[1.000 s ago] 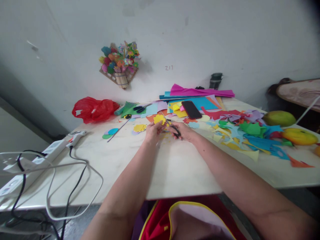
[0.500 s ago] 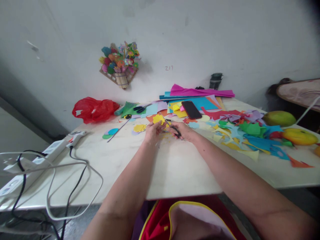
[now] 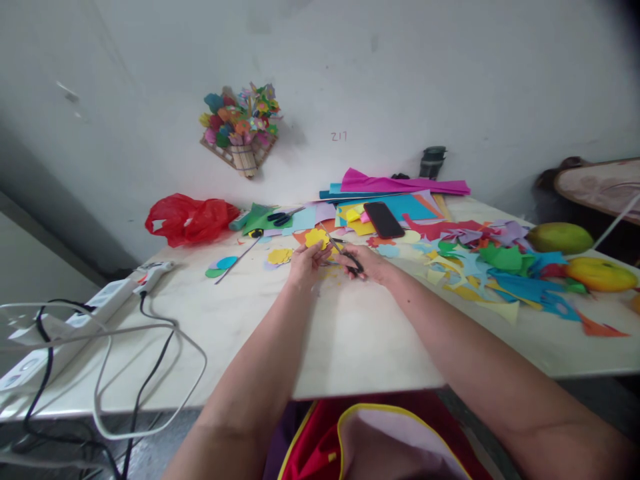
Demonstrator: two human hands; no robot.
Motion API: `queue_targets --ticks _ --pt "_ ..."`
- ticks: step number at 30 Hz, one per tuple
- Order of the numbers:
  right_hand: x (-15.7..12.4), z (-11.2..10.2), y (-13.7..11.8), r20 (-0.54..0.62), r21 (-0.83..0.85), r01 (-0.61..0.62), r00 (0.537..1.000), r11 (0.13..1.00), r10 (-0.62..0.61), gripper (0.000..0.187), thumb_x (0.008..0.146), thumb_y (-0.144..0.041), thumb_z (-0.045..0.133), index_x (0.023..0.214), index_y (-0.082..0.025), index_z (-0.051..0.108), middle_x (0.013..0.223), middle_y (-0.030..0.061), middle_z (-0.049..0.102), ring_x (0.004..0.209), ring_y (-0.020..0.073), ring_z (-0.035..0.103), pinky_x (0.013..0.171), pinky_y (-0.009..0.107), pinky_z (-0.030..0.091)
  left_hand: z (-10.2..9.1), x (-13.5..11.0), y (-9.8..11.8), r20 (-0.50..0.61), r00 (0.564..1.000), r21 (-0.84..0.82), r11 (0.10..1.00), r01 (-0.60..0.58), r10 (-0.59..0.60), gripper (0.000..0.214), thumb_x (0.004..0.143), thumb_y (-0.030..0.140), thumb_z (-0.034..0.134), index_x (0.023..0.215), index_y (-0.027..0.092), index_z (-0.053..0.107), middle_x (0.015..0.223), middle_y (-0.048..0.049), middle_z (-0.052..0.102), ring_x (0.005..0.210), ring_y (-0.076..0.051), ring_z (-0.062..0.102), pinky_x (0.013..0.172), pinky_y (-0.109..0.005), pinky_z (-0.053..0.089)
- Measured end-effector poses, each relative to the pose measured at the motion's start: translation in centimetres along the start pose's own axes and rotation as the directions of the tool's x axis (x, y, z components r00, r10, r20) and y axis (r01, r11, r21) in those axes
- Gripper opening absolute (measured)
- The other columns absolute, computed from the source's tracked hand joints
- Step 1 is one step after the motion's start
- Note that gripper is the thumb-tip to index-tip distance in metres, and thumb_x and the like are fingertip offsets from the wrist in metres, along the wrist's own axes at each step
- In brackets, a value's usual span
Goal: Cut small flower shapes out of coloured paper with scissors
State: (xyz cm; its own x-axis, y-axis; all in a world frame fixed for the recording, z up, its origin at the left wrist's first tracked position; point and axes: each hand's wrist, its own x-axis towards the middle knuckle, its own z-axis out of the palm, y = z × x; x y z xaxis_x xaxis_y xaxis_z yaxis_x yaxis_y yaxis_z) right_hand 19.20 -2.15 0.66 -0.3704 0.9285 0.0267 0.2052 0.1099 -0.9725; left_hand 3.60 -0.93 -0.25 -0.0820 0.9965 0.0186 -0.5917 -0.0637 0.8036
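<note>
Between the thumb and fingers of my left hand (image 3: 306, 265) is a yellow paper flower (image 3: 317, 238) with rounded petals. My right hand (image 3: 370, 263) is closed round the black handles of a pair of scissors (image 3: 355, 265). Their blades point up and left, at the flower's right edge; whether they touch the paper I cannot tell. Just left of my left hand, more yellow paper flowers (image 3: 279, 256) lie in a small pile on the white table (image 3: 240, 340). Tiny yellow clippings lie on the table below the hands.
A phone (image 3: 383, 220) lies on coloured paper sheets behind my hands. Paper scraps (image 3: 505, 260) and mangoes (image 3: 600, 274) cover the right side. A second pair of scissors (image 3: 281, 217) and a red plastic bag (image 3: 190, 220) are back left. A power strip (image 3: 95, 310) with cables occupies the left edge.
Almost nothing differs. Both hands keep their hold on the flower and the scissors in the same place, and the whole view has shifted very slightly.
</note>
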Motion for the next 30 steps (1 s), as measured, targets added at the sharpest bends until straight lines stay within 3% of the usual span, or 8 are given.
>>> queue_targets --ticks 30 --pt "-0.23 0.56 -0.67 -0.072 0.022 -0.040 0.997 0.999 0.041 0.027 0.075 -0.033 0.072 0.070 -0.017 0.052 0.045 -0.0071 0.050 0.030 0.0040 0.039 0.028 0.016 0.020 0.13 -0.05 -0.10 -0.010 1.000 -0.004 1.000 0.004 -0.004 0.013 0.070 0.007 0.068 0.082 0.011 0.064 0.084 -0.0102 0.072 0.086 -0.022 0.071 0.080 -0.031 0.056"
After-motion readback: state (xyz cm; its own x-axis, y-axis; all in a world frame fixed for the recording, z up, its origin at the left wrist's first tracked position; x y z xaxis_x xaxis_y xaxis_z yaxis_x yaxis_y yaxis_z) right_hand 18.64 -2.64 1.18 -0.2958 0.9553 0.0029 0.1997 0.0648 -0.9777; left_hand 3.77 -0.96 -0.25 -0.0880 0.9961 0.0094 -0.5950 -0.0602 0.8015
